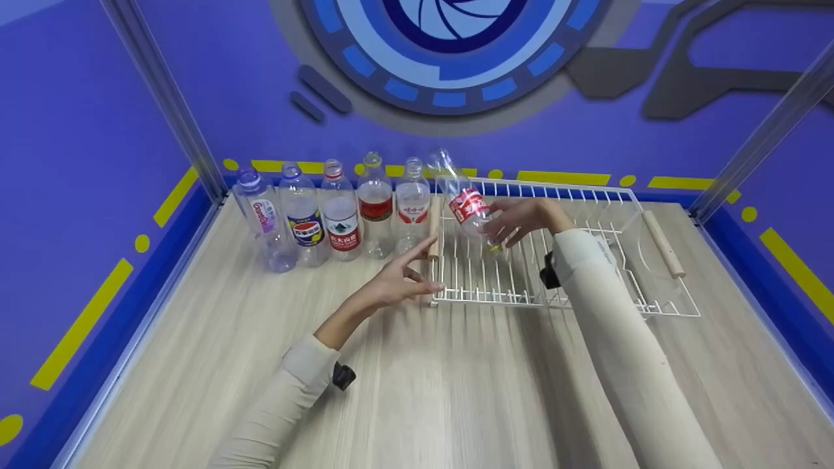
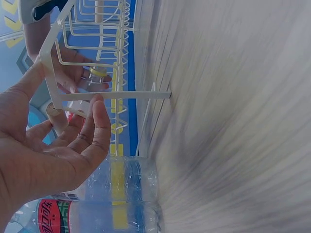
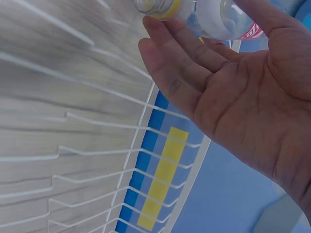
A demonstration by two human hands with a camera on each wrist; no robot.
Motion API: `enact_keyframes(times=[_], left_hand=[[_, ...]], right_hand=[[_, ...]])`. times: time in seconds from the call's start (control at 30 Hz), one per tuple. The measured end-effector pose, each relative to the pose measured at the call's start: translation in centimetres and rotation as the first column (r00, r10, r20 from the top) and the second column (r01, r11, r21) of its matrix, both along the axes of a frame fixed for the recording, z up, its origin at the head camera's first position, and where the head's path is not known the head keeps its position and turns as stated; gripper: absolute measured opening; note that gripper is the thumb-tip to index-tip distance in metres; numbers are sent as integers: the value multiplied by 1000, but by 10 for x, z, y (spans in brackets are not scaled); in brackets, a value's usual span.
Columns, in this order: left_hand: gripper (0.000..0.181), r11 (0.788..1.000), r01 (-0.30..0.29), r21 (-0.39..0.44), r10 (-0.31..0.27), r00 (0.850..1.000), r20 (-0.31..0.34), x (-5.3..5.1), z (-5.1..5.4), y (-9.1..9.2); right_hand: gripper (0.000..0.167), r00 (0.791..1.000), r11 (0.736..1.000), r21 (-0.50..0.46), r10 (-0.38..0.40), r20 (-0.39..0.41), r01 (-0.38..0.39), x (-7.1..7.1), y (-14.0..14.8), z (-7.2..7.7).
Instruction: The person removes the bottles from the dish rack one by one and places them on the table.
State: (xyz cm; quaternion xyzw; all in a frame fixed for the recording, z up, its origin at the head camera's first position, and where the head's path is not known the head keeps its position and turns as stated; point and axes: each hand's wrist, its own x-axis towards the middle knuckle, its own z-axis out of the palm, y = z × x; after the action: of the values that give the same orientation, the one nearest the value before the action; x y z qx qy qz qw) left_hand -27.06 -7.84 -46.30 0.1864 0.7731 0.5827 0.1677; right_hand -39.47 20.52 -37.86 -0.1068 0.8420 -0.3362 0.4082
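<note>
My right hand (image 1: pixel 521 216) holds a clear plastic bottle (image 1: pixel 468 204) with a red label. The bottle is tilted, base up and to the left, with its yellow-ringed neck (image 3: pixel 170 8) low near my fingertips. Beneath it stands a white wire dish rack (image 1: pixel 485 298). My left hand (image 1: pixel 393 281) holds the rack's near left corner, beside its wooden handle (image 1: pixel 435 228). In the left wrist view, the fingers curl around the corner wires and lie against the handle (image 2: pixel 57 119). The right wrist view shows the right palm, with part of the bottle hidden behind the fingers.
Several empty plastic bottles (image 1: pixel 339 218) stand upright in a row left of the rack, the closest one (image 1: pixel 413 202) near its left end. A second wooden handle (image 1: pixel 663 244) is on the rack's right side. Blue printed panels (image 1: pixel 215 98) enclose the wooden table (image 1: pixel 417 391).
</note>
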Motion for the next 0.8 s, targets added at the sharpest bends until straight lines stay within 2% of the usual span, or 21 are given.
enact_keyframes(times=[0.33, 0.43, 0.67, 0.8], left_hand=[[90, 1000, -4, -5, 5, 1000, 4, -1, -3, -2], [90, 1000, -10, -8, 10, 1000, 8, -1, -3, -2], [90, 1000, -2, 4, 2, 1000, 10, -1, -3, -1], [90, 1000, -4, 6, 4, 1000, 11, 0, -2, 1]], right_hand=[[66, 999, 999, -25, 22, -29, -23, 4, 37, 6], [62, 998, 999, -46, 12, -59, -15, 6, 45, 8], [67, 983, 991, -123, -80, -163, 60, 16, 64, 10], [69, 973, 969, -225, -145, -178, 103, 19, 76, 5]])
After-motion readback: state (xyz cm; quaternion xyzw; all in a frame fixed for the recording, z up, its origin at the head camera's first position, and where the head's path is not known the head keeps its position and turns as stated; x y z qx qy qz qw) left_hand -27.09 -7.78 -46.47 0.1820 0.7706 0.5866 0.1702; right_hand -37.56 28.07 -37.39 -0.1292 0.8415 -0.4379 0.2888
